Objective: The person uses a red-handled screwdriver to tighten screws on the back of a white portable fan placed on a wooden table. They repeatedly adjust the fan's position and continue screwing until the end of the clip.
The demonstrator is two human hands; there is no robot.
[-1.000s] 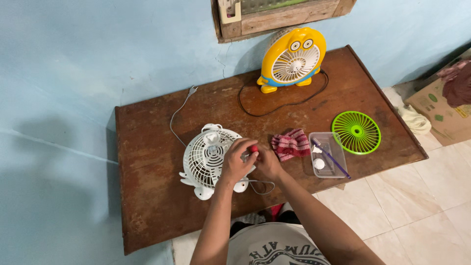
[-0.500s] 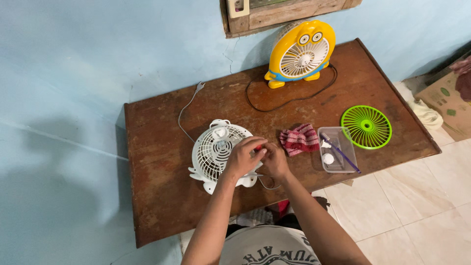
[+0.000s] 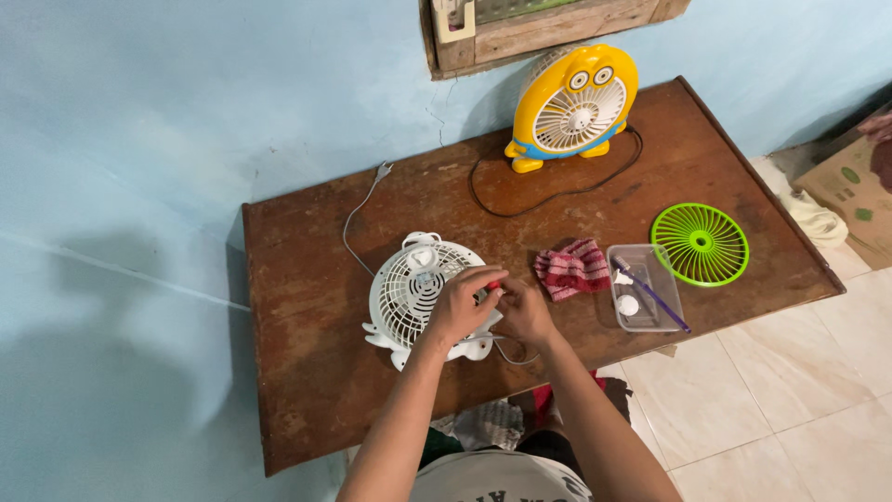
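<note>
On the brown wooden table [image 3: 307,279], seen from the head camera, a small white fan [image 3: 416,290] lies face up near the front edge, its grey cord [image 3: 358,209] trailing toward the wall. Both hands meet at the fan's right rim: the left hand [image 3: 462,305] is curled over the grille, and the right hand [image 3: 523,311] is closed beside it, the two pinching a small red object [image 3: 495,277] between the fingertips; which hand actually grips it cannot be told. Compared with the pictures of a second and half a second earlier, the hands stay clustered at the same spot on the rim and the fan has not shifted on the table, so the work appears to remain on that one point. Beside the hands lie a red striped cloth [image 3: 571,268], a clear plastic tray [image 3: 641,288] and a green grille [image 3: 699,244]; a yellow fan [image 3: 571,104] stands upright near the wall.
</note>
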